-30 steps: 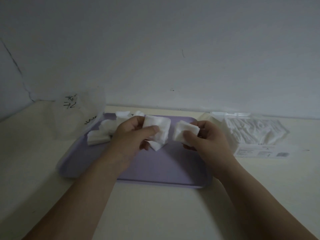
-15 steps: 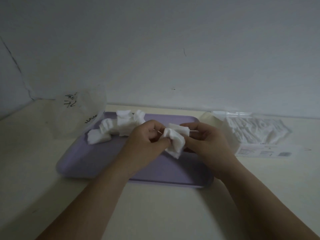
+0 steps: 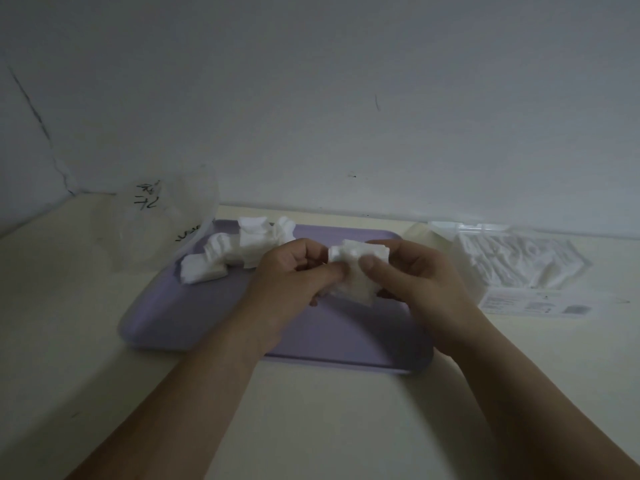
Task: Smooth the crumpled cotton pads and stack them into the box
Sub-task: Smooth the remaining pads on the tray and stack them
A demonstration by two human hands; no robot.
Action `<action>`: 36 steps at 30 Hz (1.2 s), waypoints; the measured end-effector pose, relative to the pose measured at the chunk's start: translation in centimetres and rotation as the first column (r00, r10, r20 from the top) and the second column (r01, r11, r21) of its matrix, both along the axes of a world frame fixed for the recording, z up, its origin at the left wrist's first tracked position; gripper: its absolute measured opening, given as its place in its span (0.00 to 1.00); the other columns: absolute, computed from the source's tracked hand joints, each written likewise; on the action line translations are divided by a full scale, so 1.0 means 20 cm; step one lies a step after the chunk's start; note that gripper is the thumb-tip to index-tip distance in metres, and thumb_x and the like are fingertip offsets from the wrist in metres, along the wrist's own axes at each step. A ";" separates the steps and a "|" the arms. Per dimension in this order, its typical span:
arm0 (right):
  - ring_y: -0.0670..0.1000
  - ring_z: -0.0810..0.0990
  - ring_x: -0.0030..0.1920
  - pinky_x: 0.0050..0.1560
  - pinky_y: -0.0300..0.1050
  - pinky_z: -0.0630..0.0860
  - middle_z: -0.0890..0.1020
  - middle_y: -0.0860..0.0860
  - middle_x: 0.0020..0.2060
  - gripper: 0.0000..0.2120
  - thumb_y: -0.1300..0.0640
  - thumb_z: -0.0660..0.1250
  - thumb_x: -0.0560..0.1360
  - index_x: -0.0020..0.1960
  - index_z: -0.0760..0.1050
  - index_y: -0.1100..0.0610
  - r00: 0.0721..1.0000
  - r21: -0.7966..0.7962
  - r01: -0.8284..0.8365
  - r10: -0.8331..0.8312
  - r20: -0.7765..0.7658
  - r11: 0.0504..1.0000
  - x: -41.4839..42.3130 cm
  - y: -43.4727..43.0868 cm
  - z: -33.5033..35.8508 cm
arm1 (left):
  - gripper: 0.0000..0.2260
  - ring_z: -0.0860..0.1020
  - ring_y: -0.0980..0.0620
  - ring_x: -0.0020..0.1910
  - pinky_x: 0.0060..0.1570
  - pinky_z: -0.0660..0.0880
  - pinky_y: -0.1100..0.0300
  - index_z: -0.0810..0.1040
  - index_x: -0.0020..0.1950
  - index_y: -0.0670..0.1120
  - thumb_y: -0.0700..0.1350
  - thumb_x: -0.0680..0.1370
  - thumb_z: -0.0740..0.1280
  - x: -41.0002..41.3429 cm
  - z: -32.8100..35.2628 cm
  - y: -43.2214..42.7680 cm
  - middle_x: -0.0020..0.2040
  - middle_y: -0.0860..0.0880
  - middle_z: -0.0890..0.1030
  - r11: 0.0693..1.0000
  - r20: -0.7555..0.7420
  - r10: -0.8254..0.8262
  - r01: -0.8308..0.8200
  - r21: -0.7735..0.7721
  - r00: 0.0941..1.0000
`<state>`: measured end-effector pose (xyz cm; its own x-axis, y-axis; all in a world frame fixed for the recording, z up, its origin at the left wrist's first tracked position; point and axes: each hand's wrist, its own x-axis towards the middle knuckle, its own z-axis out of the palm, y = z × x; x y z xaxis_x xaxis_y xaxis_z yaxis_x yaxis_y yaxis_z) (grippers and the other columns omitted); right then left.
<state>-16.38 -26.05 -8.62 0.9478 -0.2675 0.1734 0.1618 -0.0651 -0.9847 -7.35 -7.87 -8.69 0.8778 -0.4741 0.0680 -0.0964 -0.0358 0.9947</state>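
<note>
- Plastic bag (image 3: 166, 223), clear with black scribble, far left on cream table (image 3: 329, 427).
- purple tray (image 3: 194, 317) centre, back-left corner against the bag; its front half is bare.
- crumpled pads (image 3: 235, 254) piled at tray's back-left.
- left hand (image 3: 291, 282) just right of the pile, over tray, fingers curled, thumb pinching left edge of held pad (image 3: 356, 275).
- held pad creased, lifted off tray, between both hands.
- right hand (image 3: 419, 282) grips its right side, thumb on top.
- clear box (image 3: 519, 265) right of tray, near right hand, white pads inside.

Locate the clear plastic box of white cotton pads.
Head view, far right: the clear plastic box lies just right of the lilac rectangular tray, beyond the right hand.
</note>
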 end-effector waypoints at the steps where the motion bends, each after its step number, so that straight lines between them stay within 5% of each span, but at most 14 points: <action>1: 0.55 0.88 0.52 0.54 0.53 0.83 0.89 0.54 0.50 0.15 0.53 0.78 0.75 0.60 0.84 0.57 0.999 -0.084 0.032 -0.032 0.001 0.996 0.00 0.00 -0.01 | 0.05 0.75 0.52 0.33 0.35 0.72 0.58 0.82 0.46 0.42 0.42 0.76 0.76 0.00 0.00 -0.01 0.34 0.48 0.80 1.000 0.003 -0.002 0.002 0.007 1.000; 4: 0.48 0.87 0.50 0.54 0.51 0.82 0.88 0.46 0.50 0.28 0.47 0.80 0.71 0.68 0.78 0.50 0.995 -0.225 0.093 -0.098 -0.012 0.970 0.02 0.00 -0.04 | 0.03 0.76 0.56 0.32 0.35 0.72 0.62 0.83 0.46 0.44 0.41 0.76 0.76 -0.02 0.00 -0.01 0.34 0.48 0.83 0.999 0.042 -0.006 0.004 0.049 0.999; 6: 0.49 0.85 0.57 0.59 0.49 0.80 0.84 0.47 0.59 0.33 0.41 0.78 0.72 0.73 0.72 0.42 0.998 -0.266 0.046 -0.052 -0.017 0.963 0.02 0.00 -0.06 | 0.03 0.77 0.56 0.34 0.36 0.72 0.64 0.84 0.47 0.46 0.42 0.76 0.76 -0.03 0.00 -0.01 0.39 0.45 0.86 0.997 0.072 -0.012 0.006 0.082 0.997; 11: 0.50 0.84 0.59 0.60 0.52 0.83 0.85 0.46 0.57 0.26 0.39 0.75 0.68 0.65 0.78 0.39 0.998 -0.252 -0.025 0.008 -0.068 0.968 0.02 0.02 -0.08 | 0.02 0.78 0.56 0.34 0.37 0.73 0.61 0.84 0.46 0.48 0.42 0.76 0.75 -0.04 0.00 -0.01 0.37 0.47 0.85 0.996 0.057 -0.034 0.029 0.086 0.998; 19: 0.54 0.83 0.60 0.66 0.60 0.79 0.84 0.51 0.58 0.31 0.44 0.78 0.63 0.64 0.76 0.41 0.990 -0.196 -0.016 -0.012 -0.139 0.980 0.03 0.00 -0.09 | 0.03 0.77 0.55 0.32 0.33 0.74 0.60 0.83 0.45 0.45 0.41 0.76 0.75 -0.03 0.01 -0.01 0.35 0.46 0.84 0.995 0.021 -0.066 0.064 0.074 0.998; 24: 0.48 0.84 0.59 0.63 0.48 0.80 0.85 0.48 0.58 0.24 0.58 0.71 0.71 0.66 0.77 0.44 0.994 -0.236 -0.032 0.006 -0.106 0.971 0.02 0.01 -0.08 | 0.04 0.79 0.57 0.32 0.32 0.73 0.65 0.82 0.45 0.46 0.40 0.76 0.75 -0.03 -0.02 -0.02 0.37 0.44 0.86 0.991 0.112 -0.069 0.056 0.118 0.991; 28: 0.39 0.81 0.56 0.58 0.34 0.75 0.82 0.42 0.58 0.29 0.71 0.67 0.74 0.65 0.75 0.42 0.995 -0.448 0.021 -0.060 -0.074 0.894 0.02 0.02 -0.07 | 0.05 0.74 0.56 0.31 0.35 0.71 0.62 0.82 0.44 0.45 0.38 0.73 0.77 -0.02 -0.06 -0.02 0.33 0.44 0.81 0.972 0.242 -0.079 0.021 0.233 0.967; 34: 0.40 0.80 0.60 0.63 0.37 0.74 0.79 0.43 0.63 0.35 0.69 0.69 0.69 0.71 0.73 0.44 0.991 -0.462 -0.012 -0.051 -0.125 0.887 0.02 -0.01 -0.08 | 0.27 0.75 0.56 0.33 0.35 0.73 0.60 0.73 0.59 0.54 0.50 0.66 0.83 0.01 -0.08 -0.02 0.36 0.47 0.81 0.954 0.211 -0.106 0.039 0.296 0.972; 36: 0.39 0.76 0.68 0.68 0.41 0.74 0.77 0.44 0.68 0.37 0.64 0.72 0.68 0.74 0.71 0.44 0.989 -0.359 -0.025 -0.029 -0.145 0.933 0.01 0.00 -0.07 | 0.24 0.72 0.56 0.32 0.34 0.70 0.60 0.75 0.59 0.55 0.49 0.68 0.82 0.01 -0.08 -0.03 0.34 0.50 0.77 0.945 0.206 -0.162 0.092 0.315 0.965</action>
<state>-16.13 -26.03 -10.07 0.9694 -0.2149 0.1184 0.0181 -0.4184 -0.9081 -7.21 -8.51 -10.20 0.7872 -0.6095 0.0943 -0.3402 -0.3015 0.8907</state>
